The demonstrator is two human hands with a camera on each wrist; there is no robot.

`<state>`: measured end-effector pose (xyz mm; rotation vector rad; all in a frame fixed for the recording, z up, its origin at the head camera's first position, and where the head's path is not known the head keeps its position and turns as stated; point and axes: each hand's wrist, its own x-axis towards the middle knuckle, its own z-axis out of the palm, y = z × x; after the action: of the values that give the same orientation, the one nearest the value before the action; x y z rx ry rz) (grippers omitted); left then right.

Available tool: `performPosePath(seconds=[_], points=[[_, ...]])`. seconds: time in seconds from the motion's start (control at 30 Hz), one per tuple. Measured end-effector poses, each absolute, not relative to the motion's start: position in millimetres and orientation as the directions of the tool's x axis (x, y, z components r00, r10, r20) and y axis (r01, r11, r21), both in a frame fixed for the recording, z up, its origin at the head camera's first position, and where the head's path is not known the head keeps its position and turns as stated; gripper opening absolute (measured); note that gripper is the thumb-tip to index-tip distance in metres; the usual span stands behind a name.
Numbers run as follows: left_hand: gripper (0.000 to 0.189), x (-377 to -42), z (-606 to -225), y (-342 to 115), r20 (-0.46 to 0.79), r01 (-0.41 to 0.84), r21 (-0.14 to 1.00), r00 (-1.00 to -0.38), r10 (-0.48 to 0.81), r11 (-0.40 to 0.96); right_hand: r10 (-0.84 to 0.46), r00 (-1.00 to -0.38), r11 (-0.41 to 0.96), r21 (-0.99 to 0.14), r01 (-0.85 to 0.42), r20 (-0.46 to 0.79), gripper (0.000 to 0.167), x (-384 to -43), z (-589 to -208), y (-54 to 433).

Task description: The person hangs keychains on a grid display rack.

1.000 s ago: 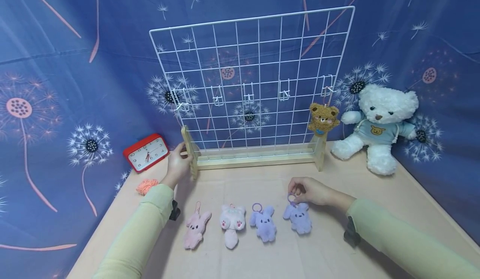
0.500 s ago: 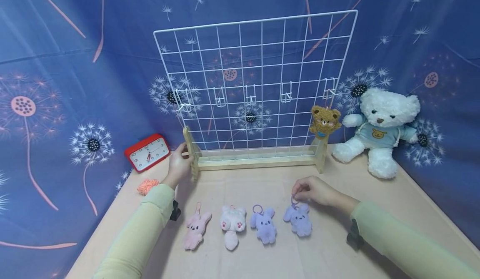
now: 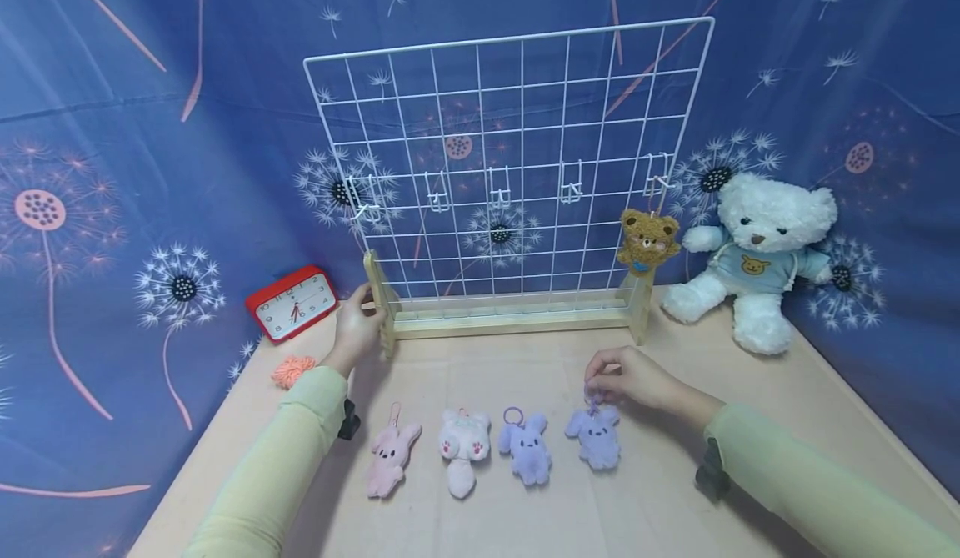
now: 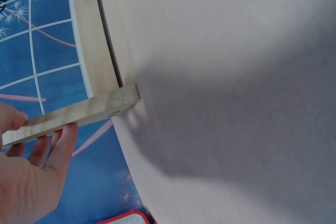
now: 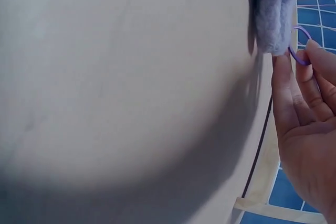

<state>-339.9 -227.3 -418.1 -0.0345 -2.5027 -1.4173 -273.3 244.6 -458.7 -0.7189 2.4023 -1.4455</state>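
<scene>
My left hand (image 3: 356,329) grips the left wooden end support (image 4: 107,104) of a white wire grid rack (image 3: 517,133), thumb on one side and fingers on the other. At the front right, my right hand (image 3: 636,377) pinches the purple ring (image 5: 298,60) of a lavender plush keychain (image 3: 597,443). The plush hangs below the fingertips, close over the table. A second lavender plush keychain (image 3: 529,454), a white-and-pink plush keychain (image 3: 462,451) and a pink bunny plush keychain (image 3: 391,458) lie in a row to its left.
A brown bear keychain (image 3: 648,243) hangs from the rack's rightmost hook (image 3: 658,183); several other hooks line the same row. A red clock (image 3: 293,304) and orange yarn (image 3: 293,371) are at left. A white teddy bear (image 3: 757,262) sits at right.
My right hand has shifted slightly right and up, drawing the purple ring upward with the lavender plush. The left hand stays on the wooden support.
</scene>
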Motion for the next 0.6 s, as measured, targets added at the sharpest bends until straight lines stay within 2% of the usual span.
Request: performPosePath(seconds=[0.23,0.43,0.6], points=[[0.06,-341,-419,-227,0.253,0.157,0.836,-0.96,-0.116,0.525,-0.519,-0.851,0.365,-0.878,-0.309,0.084,0.009,-272,-450,243],[0.061,-341,-419,-228,0.247,0.156,0.838,-0.963,-0.108,0.523,-0.51,-0.84,0.386,-0.823,-0.417,0.186,0.008,-274,-445,241],[0.062,-341,-419,-229,0.239,0.15,0.837,-0.965,-0.105,0.527,-0.485,-0.842,0.373,-0.815,-0.443,0.236,0.004,-275,-435,238]])
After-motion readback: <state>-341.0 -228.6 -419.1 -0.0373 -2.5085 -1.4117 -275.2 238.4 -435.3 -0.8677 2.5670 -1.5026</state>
